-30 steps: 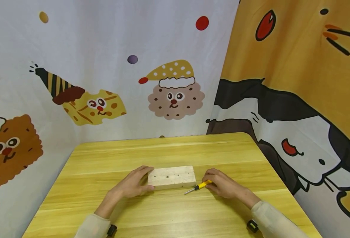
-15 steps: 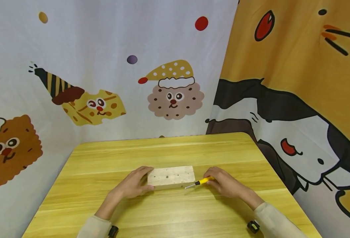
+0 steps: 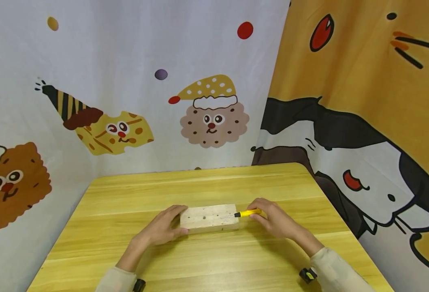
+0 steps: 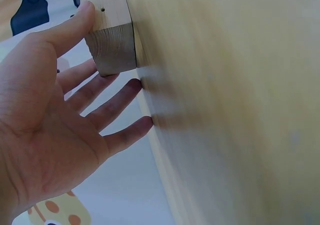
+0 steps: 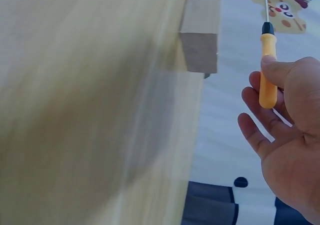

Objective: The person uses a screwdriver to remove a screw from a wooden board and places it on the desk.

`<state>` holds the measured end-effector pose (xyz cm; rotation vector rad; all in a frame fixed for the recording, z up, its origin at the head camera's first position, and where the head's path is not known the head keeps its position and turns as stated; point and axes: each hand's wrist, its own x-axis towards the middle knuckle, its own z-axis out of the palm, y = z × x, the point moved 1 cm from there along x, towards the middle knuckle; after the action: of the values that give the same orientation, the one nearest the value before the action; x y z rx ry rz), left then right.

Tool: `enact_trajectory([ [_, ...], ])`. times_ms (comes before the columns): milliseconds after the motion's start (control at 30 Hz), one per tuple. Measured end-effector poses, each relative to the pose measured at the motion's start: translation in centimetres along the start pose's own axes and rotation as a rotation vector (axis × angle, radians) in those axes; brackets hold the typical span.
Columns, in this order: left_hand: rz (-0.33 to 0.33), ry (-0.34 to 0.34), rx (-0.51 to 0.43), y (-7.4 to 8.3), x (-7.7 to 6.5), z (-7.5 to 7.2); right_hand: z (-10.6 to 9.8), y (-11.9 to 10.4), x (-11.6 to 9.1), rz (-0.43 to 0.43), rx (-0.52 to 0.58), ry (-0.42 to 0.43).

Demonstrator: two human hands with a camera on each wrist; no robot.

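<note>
A pale wooden block (image 3: 196, 223) with several small dark holes in its top lies on the table. My left hand (image 3: 167, 225) grips its left end, thumb along the near side and fingers at the far side. In the left wrist view the thumb lies on the block (image 4: 112, 50) near a hole, and the lower fingers reach to the tabletop. My right hand (image 3: 272, 219) pinches a screwdriver (image 3: 250, 213) by its yellow handle, between thumb and fingers. The metal shaft points left and overlaps the block's right part in the head view. In the right wrist view the screwdriver (image 5: 268, 70) stands apart from the block.
The yellow wood-grain table (image 3: 199, 263) carries the block. Behind it hangs a white curtain (image 3: 126, 81) with cartoon prints, meeting an orange printed curtain (image 3: 353, 73) on the right. Dark wrist devices show at both cuffs.
My right hand has raised the screwdriver from in front of the block's right corner to over its top, the shaft now nearly level. The left hand and the block stay put.
</note>
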<state>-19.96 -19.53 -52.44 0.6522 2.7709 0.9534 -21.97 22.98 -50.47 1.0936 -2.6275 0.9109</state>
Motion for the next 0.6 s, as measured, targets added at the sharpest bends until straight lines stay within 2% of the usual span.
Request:
enact_trajectory([
  [367, 0.003, 0.014, -0.008, 0.2, -0.2, 0.1, -0.6, -1.9, 1.9, -0.002, 0.021, 0.053],
  [600, 0.011, 0.022, -0.009, 0.1, -0.2, 0.1, -0.3, -3.2, 3.2, -0.041, 0.039, 0.106],
])
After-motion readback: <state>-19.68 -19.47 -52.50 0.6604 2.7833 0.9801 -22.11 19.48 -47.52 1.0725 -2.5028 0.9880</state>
